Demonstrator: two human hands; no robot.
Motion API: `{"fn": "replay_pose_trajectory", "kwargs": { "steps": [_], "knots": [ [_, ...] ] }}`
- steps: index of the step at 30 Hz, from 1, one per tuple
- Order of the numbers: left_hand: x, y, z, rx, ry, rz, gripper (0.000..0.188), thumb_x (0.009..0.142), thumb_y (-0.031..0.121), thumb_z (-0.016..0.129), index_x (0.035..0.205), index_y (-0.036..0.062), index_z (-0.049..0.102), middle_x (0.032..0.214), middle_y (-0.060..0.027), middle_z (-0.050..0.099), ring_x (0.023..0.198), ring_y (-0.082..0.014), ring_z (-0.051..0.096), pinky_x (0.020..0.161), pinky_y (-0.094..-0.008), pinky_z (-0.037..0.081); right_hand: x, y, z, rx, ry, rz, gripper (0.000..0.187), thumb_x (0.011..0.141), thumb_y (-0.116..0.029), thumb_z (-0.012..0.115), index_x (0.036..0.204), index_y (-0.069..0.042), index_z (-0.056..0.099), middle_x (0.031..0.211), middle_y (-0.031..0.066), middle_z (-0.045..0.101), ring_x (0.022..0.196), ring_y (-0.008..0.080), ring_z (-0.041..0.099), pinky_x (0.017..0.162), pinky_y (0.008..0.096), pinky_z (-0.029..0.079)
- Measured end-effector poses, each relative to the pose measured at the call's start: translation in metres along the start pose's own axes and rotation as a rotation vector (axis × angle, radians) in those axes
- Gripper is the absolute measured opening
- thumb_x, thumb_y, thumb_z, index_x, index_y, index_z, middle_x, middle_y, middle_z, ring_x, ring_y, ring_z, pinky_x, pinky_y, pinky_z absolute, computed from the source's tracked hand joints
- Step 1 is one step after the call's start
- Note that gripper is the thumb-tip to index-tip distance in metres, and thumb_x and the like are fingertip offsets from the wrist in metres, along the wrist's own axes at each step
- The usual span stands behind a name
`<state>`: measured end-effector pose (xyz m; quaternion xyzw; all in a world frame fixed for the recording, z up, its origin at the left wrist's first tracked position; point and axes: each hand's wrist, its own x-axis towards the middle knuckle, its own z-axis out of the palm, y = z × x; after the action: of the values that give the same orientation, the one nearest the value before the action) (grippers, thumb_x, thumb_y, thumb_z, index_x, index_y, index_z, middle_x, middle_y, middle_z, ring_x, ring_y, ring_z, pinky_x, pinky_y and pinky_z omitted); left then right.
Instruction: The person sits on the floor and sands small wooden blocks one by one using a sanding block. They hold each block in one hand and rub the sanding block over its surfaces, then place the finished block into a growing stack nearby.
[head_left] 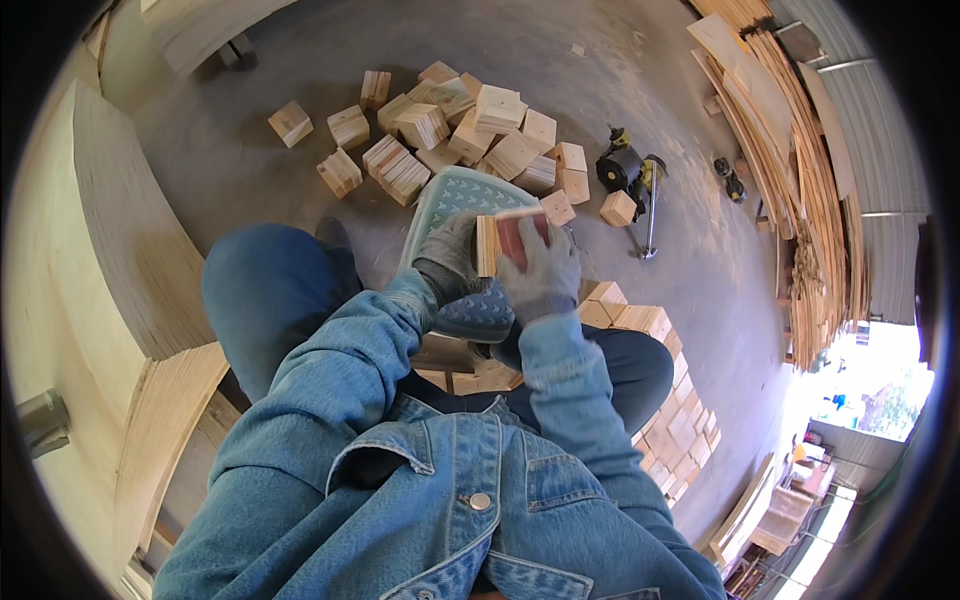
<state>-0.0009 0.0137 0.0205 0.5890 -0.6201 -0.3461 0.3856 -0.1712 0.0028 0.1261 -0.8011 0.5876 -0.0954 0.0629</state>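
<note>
My left hand (450,253), in a grey glove, is closed around a wooden block (487,246) and holds it above a pale blue-green plastic stool (458,190). The gloved right hand (545,268) grips a reddish-brown piece of sandpaper (512,243), pressed against the block's right side. Whether the sandpaper is wrapped over a backing is hidden by my fingers. The stool stands between my knees, its top patterned with raised shapes.
Beyond the stool lies a loose heap of wooden blocks (455,115). Stacked blocks (680,420) stand beside my right leg. A black and yellow power tool (622,167) sits on the floor to the right. Long boards (790,150) lean farther right; plywood sheets (130,220) rise at left.
</note>
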Motion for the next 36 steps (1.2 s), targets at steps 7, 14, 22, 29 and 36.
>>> {"fn": "replay_pose_trajectory", "kwargs": {
  "steps": [7,14,22,29,36],
  "knots": [
    [0.0,-0.024,0.007,0.043,0.034,0.052,0.087,0.07,0.033,0.093,0.145,0.0128,0.053,0.141,-0.0195,0.059,0.135,-0.0401,0.055,0.12,-0.047,0.044,-0.071,-0.008,-0.008,0.03,-0.038,-0.069,0.072,0.083,-0.036,0.085,0.148,-0.012,0.064,0.148,0.0261,0.053,0.131,0.0483,0.056,0.11,0.0583,0.047],
    [-0.002,-0.033,0.01,0.068,0.068,0.037,0.09,0.071,0.032,0.093,0.148,0.0144,0.048,0.141,-0.0191,0.055,0.135,-0.0406,0.055,0.119,-0.0467,0.045,0.035,-0.016,0.007,0.016,0.011,-0.029,0.069,0.084,-0.041,0.082,0.145,-0.013,0.066,0.146,0.0261,0.056,0.132,0.046,0.057,0.111,0.0551,0.048],
    [0.002,-0.034,0.012,-0.02,0.06,0.06,0.09,0.072,0.032,0.092,0.148,0.0141,0.048,0.141,-0.0192,0.055,0.136,-0.0401,0.054,0.118,-0.0471,0.046,0.053,-0.02,-0.002,0.043,-0.039,0.101,0.071,0.084,-0.045,0.081,0.147,-0.015,0.065,0.148,0.026,0.057,0.134,0.0467,0.056,0.113,0.0539,0.047],
    [-0.001,-0.028,0.009,0.106,0.034,0.056,0.094,0.065,0.032,0.094,0.146,0.0142,0.05,0.14,-0.0188,0.056,0.136,-0.039,0.054,0.119,-0.0464,0.045,-0.069,-0.001,-0.009,0.048,-0.02,-0.043,0.069,0.085,-0.038,0.081,0.148,-0.014,0.063,0.15,0.0258,0.052,0.13,0.0502,0.056,0.108,0.0599,0.047],
    [-0.005,-0.016,0.006,0.065,0.03,0.044,0.091,0.069,0.033,0.094,0.145,0.0118,0.051,0.14,-0.0183,0.057,0.134,-0.0386,0.054,0.118,-0.0463,0.044,-0.024,-0.002,0.0,0.012,0.039,-0.04,0.069,0.084,-0.035,0.082,0.147,-0.014,0.064,0.146,0.0228,0.054,0.129,0.0464,0.057,0.104,0.0586,0.049]
  ]
}}
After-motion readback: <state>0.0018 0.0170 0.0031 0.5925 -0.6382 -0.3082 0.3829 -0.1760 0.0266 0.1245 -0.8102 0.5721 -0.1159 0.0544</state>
